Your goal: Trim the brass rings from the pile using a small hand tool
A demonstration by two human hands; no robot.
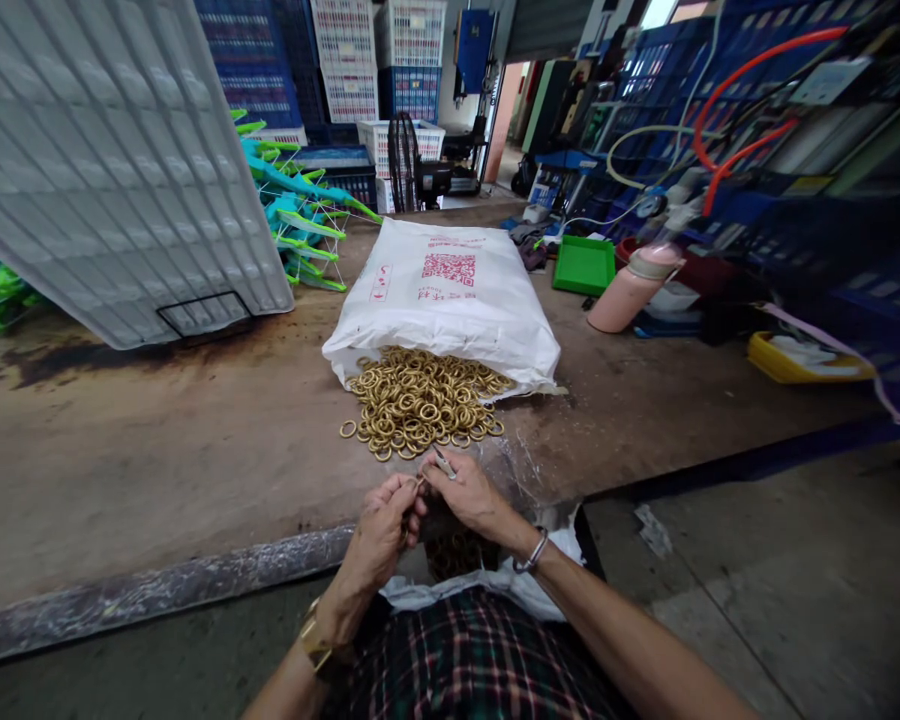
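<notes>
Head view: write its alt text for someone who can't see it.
A person's left hand and right hand meet at the fingertips, the right holding a small pointed tool. Just beyond, gold-coloured rings spill from a white sack onto a worn brown tabletop.

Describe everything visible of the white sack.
The white sack lies flat on the brown tabletop, its open mouth towards the hands, which do not touch it. Plump and creased, it looks like woven plastic. Its upper face bears a red QR code and red lettering too blurred to read. Brass-coloured rings spill from the mouth.
</notes>
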